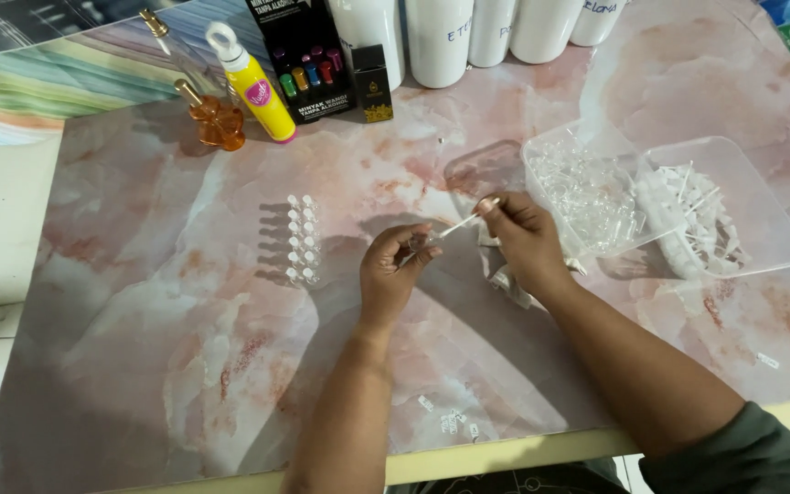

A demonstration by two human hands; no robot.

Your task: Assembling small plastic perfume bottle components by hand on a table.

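Observation:
My left hand (395, 267) pinches a small clear vial (421, 242) over the pink marble table (185, 329). My right hand (523, 238) holds a thin white sprayer stem (464, 220) whose tip points into the vial's mouth. To the left of my hands stand two short rows of small capped clear vials (302, 238). A crumpled clear plastic bag (505, 274) lies under my right hand.
Two clear plastic tubs stand at the right, one with empty vials (587, 197), one with white sprayer parts (697, 220). At the back are an amber perfume bottle (217, 119), a yellow bottle (258, 87), a black display box (308, 55), white tumblers (441, 37). Small scraps (450, 423) lie near the front edge.

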